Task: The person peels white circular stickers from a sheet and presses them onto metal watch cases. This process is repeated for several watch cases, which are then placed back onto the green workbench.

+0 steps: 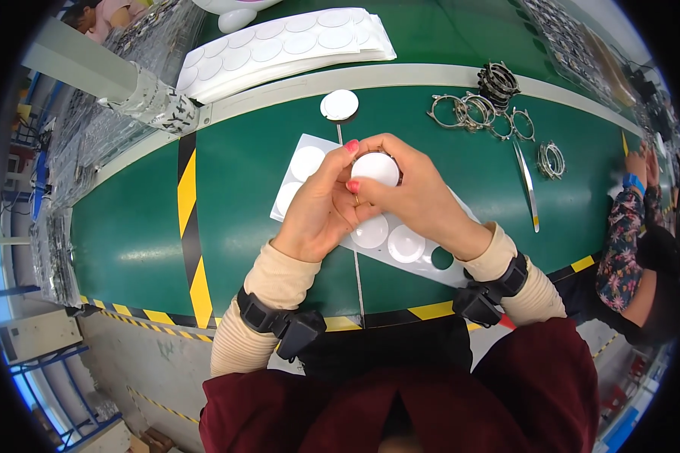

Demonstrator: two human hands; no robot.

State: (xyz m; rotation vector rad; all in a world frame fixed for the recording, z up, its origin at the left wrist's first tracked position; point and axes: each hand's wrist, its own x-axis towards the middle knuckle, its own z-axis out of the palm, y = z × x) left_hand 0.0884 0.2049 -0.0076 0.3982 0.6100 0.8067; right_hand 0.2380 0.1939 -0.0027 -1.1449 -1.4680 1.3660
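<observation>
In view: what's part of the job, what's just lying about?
Likely the job:
white round disc, held
pale flat sheet bearing round white pieces
silver round metal rings, probably

Seemingly lying about:
glossy white rounded object
slim silver metal tool, untouched

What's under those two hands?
A pale sheet with white discs shows past the left hand and right hand, at upper left and lower right. Its middle is covered, so I can't tell what's there.

Looks like a round, flat white disc (375, 169), with a bit of thin dark ring (400, 179) at its edge. Faces up, held between the left hand (316, 202) and right hand (423, 192), touched low on its left by a thumb (366, 189).
</observation>
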